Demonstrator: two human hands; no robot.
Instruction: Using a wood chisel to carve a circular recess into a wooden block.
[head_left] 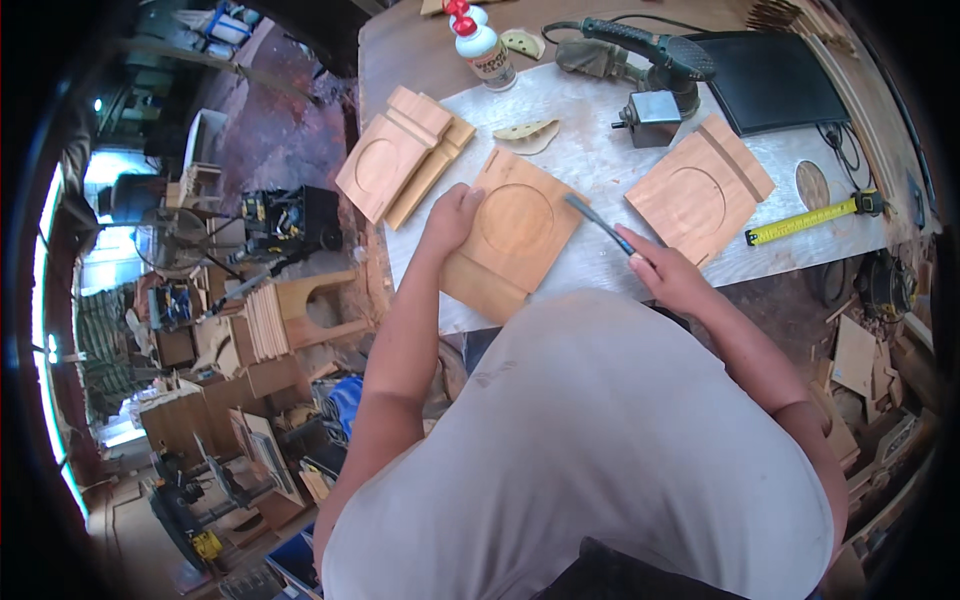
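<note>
In front of me on the workbench lies a wooden board (517,222) with a shallow round recess and a lower step along its near end. My left hand (458,214) is closed on its left edge. My right hand (662,268) is wrapped round a narrow tool that looks like a chisel (600,219), dark metal with a blue band. Its flat tip reaches the board's right corner; whether it touches is hard to tell. Two similar pieces, a stacked pair (385,160), lie to the left. Another recessed board (690,190) rests to the right.
Behind the boards stand a white glue bottle (487,62) with a red cap and a corded power sander (655,60). Sanding discs (527,133), a metal block (652,117), a black sheet (775,85) and a yellow tape measure (805,218) share the bench. Wood pieces (300,318) and tools crowd the floor leftward.
</note>
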